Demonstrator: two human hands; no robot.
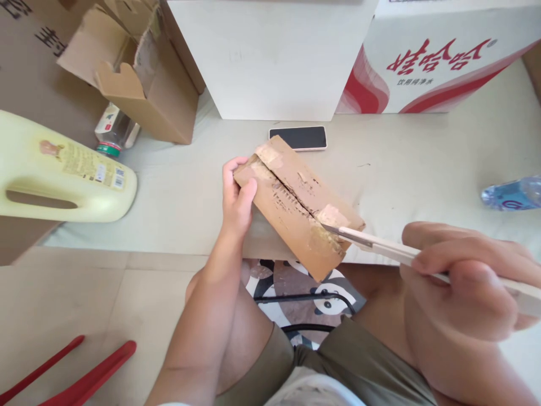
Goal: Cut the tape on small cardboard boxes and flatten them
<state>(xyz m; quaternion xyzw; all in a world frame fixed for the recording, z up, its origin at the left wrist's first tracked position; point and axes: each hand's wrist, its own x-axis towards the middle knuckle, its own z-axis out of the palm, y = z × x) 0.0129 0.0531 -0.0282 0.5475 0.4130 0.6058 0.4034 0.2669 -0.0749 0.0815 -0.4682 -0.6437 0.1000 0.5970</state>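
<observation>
A brown cardboard box (279,208), worn and torn along its middle seam, is tilted at the table's front edge. My left hand (239,194) grips its upper left end, thumb on the top face and fingers around the far side. In my right hand (469,273) is a white utility knife (389,248), its handle wrapped by my closed fingers. The blade tip meets the box near the right end of the seam, beside torn, yellowish patches. Whether it has gone into the cardboard I cannot tell.
Behind the box lies a phone (299,137). White cartons (279,62) stand at the back. At left are an open cardboard box (160,96), a clear bottle (114,129) and a large yellow jug (67,175). A water bottle (513,194) lies at right.
</observation>
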